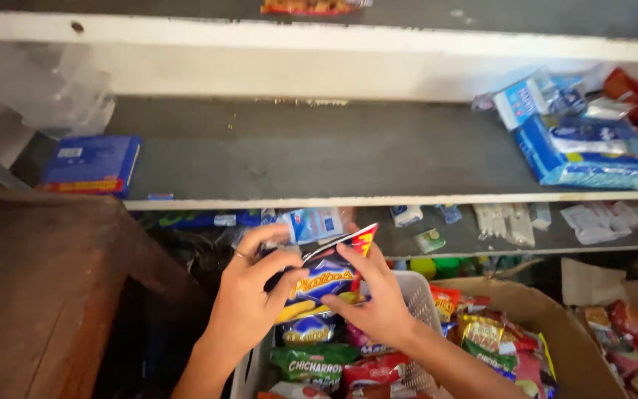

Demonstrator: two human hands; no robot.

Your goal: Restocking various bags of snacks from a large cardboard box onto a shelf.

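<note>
Snack bag held in both hands

Snack bag (326,279), dark blue with yellow on it, sits between your two hands, above the white basket (426,292) of snacks. Your left hand (249,295) pinches its left side, fingers curled around the edge. Your right hand (379,295) pinches the right side, fingers spread along the front. It looks like you are lifting it out. Next you need a free spot, maybe the grey shelf (297,151) with the blue box (91,164).

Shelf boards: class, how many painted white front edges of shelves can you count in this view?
3: the top edge, the middle edge above the hands, and a lower edge at right. Others may be hidden below.
</note>
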